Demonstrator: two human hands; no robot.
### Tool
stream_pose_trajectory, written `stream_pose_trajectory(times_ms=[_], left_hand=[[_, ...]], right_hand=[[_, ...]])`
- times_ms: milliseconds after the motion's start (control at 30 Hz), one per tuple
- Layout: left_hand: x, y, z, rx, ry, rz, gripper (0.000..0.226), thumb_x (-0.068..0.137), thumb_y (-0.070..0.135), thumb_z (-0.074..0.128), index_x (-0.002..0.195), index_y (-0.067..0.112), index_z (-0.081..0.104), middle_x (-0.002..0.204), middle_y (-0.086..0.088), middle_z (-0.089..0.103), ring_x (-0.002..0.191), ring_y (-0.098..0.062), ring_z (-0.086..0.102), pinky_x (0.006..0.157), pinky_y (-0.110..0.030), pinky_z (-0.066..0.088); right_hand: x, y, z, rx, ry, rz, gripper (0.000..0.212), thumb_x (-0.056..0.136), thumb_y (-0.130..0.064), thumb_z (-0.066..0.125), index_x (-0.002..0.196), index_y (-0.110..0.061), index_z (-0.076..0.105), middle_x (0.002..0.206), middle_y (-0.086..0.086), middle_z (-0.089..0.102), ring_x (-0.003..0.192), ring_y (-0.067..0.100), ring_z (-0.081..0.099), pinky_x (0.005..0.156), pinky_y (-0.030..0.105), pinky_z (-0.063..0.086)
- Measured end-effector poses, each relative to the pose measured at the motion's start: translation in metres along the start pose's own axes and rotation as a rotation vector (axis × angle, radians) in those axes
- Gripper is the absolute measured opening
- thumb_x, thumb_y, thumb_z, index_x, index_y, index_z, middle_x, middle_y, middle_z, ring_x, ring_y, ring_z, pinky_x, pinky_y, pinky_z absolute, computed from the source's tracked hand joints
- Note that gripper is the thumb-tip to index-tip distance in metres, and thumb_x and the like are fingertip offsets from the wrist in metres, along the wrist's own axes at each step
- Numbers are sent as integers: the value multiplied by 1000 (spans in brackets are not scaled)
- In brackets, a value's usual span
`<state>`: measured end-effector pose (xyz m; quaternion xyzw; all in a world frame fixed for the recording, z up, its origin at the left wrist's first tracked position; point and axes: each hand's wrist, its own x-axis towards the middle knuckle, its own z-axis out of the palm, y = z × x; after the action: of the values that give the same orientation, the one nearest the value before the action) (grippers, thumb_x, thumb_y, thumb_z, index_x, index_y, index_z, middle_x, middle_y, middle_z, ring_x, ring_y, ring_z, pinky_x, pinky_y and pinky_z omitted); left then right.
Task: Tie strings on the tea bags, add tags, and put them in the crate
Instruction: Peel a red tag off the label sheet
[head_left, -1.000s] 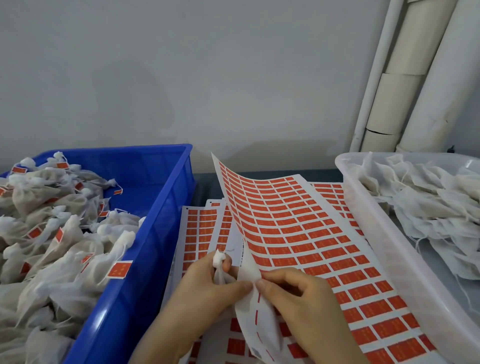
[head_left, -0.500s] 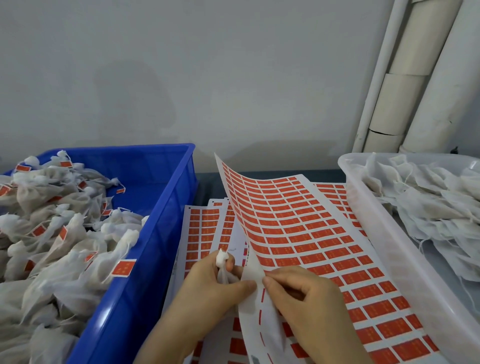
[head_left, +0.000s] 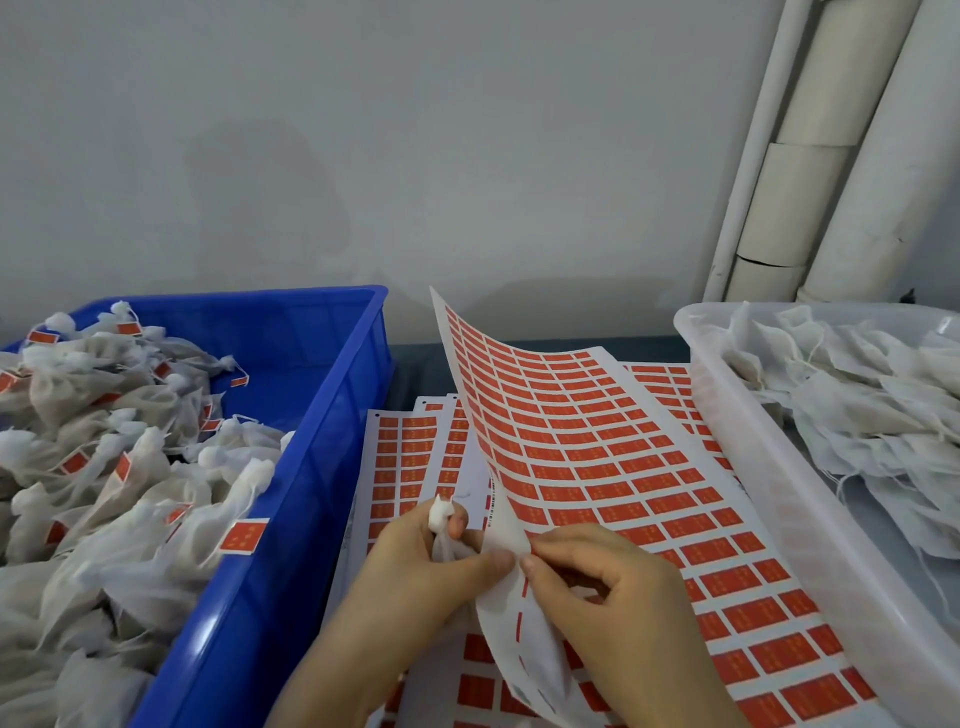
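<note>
One tea bag (head_left: 440, 515) in left hand (head_left: 415, 569); right hand (head_left: 610, 597) pinches one tag sheet (head_left: 571, 452).

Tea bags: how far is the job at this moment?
Done: many tagged bags fill the blue crate. In hand: the left hand holds one tied tea bag; with the right hand it pinches the tag sheet at its edge. Left: a heap of untagged bags in the white tray.

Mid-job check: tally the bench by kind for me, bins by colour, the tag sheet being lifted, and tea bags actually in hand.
Blue crate: 1
Translucent white tray: 1
Lifted tag sheet: 1
Tea bag gripped in the left hand: 1
Total: 4
Piled bags and flat sheets underneath: too overlapped to count.
</note>
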<state>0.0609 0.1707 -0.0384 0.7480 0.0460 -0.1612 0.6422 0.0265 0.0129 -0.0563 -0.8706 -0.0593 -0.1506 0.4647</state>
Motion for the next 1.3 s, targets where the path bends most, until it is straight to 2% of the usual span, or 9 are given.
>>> stream_pose_trajectory(times_ms=[200,333,500,667,833,1000,1067,1133,1300], left_hand=[[-1,1,1,-16,2,-8,23,72,17,75,91,24,63,75,15,72,73,-9,72,62,-28,59],[-1,2,1,10,-2,-8,22,73,18,75,91,23,63,76,14,73,75,-12,72,65,-30,60],[-1,2,1,7,-20,-15,21,74,18,74,91,23,62,74,15,72,71,-8,72,53,-22,56],[-1,1,-5,-6,-42,-50,26,74,17,74,96,23,61,80,10,74,75,-14,73,59,-29,59],[-1,1,-9,8,-75,-65,25,77,14,72,96,25,59,73,17,72,70,-9,72,52,-22,56],[-2,-2,-15,-25,-98,-40,21,79,22,69,97,26,60,82,14,74,79,-11,72,68,-30,60],[0,-3,-10,-23,0,28,21,84,38,58,93,19,61,88,2,73,82,-16,70,73,-31,56],[9,-4,-7,-147,220,101,30,97,32,44,77,15,56,81,-12,62,68,-19,59,70,-34,48],[4,2,-7,-141,369,244,25,96,26,43,82,19,62,70,1,70,61,-13,66,54,-18,50]], right_hand=[[-1,2,0,11,20,-64,13,81,-23,68,93,-22,74,77,-34,54,95,-17,50,69,-2,42],[0,4,-1,-25,27,-45,12,83,-24,65,92,-24,73,83,-30,58,75,-9,58,69,-2,42],[0,2,-3,8,5,77,19,85,-32,61,73,-44,55,74,-32,55,75,-11,57,64,-3,40],[4,7,-8,78,11,284,21,89,-36,55,68,-38,57,72,-22,63,72,-2,60,58,2,36],[7,14,-10,119,3,411,23,90,-36,53,69,-33,62,68,-20,65,69,0,62,57,6,36],[8,16,-19,111,117,426,22,90,-33,53,69,-31,58,65,-15,65,60,3,63,50,7,37],[10,16,-25,154,168,412,24,91,-32,52,69,-26,62,58,-8,65,54,6,63,52,11,42],[11,14,-30,201,202,392,28,91,-33,48,70,-21,63,57,-7,66,53,6,63,56,15,46],[13,8,-30,314,232,323,16,88,-32,49,85,-27,64,68,-15,69,63,3,67,64,20,54]])
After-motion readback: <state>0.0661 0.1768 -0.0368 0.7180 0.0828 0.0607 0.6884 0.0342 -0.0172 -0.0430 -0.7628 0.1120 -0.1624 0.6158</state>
